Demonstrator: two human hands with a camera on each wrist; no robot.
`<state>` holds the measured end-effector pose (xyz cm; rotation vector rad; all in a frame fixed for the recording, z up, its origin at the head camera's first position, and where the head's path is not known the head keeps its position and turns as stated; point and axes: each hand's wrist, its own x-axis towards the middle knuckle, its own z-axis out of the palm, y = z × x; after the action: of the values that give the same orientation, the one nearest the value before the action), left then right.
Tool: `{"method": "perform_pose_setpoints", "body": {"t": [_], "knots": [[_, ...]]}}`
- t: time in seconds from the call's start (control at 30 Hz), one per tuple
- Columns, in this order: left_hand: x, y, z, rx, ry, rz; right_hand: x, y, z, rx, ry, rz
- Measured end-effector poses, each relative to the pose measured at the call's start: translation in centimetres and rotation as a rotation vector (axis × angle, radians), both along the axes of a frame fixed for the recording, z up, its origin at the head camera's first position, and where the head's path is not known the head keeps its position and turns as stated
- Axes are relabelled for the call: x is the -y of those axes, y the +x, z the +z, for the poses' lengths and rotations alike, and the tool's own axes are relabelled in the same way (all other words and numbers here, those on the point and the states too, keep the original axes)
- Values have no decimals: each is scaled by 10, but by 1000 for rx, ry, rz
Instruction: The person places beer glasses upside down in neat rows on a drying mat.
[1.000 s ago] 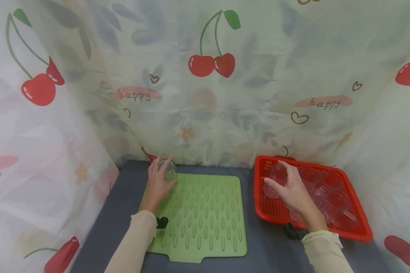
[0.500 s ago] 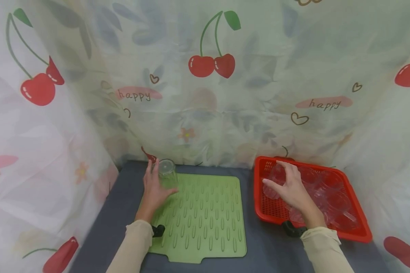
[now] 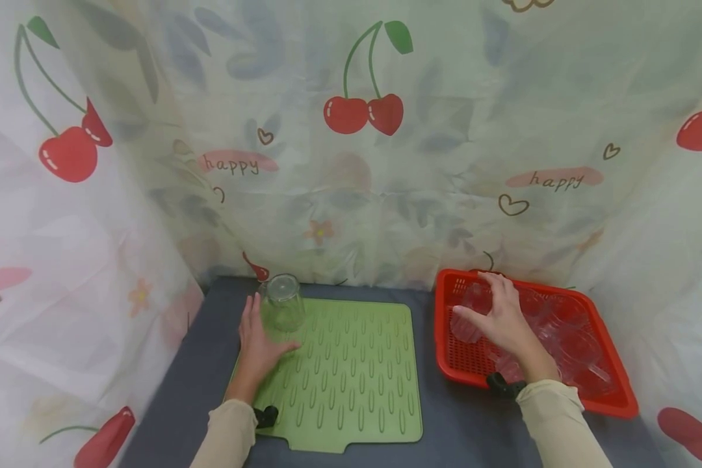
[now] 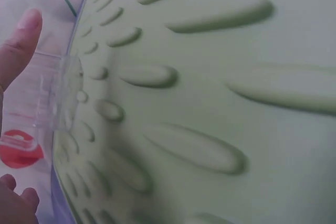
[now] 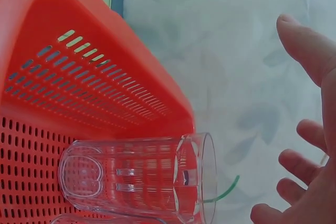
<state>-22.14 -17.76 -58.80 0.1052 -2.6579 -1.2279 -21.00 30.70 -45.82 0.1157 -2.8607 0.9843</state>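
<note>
A clear glass mug [image 3: 284, 305] stands upside down at the far left corner of the green ridged mat [image 3: 351, 364]. My left hand [image 3: 259, 348] is apart from it, on the near side, with thumb and fingers spread and nothing held. In the left wrist view the mug [image 4: 50, 95] shows beyond the thumb. Over the red basket [image 3: 459, 376] my right hand [image 3: 509, 328] hovers, fingers spread and relaxed. A clear cup [image 5: 142, 177] in the basket lies close below it; the right wrist view shows a gap between the cup and the fingers.
Several more clear cups [image 3: 567, 331] fill the right part of the basket. The dark table [image 3: 427, 422] runs between mat and basket. A patterned curtain [image 3: 351, 214] encloses the back and both sides.
My left hand has let go of the mug and drawn back toward me, leaving the mug standing on the mat. The right hand has barely moved above the basket.
</note>
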Motion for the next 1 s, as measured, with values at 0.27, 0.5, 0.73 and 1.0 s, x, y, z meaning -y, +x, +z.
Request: {"method": "perform_pose_setpoints", "body": {"t": [0.27, 0.5, 0.73, 1.0], "knots": [[8, 10, -9, 16, -67, -1, -3, -10, -4, 33, 12, -18], [19, 19, -17, 130, -170, -13, -8, -19, -10, 94, 0, -37], [24, 23, -25, 200, -202, -38, -11, -23, -14, 135, 4, -45], [27, 24, -30, 275, -212, -87, -15, -27, -18, 181, -7, -63]]}}
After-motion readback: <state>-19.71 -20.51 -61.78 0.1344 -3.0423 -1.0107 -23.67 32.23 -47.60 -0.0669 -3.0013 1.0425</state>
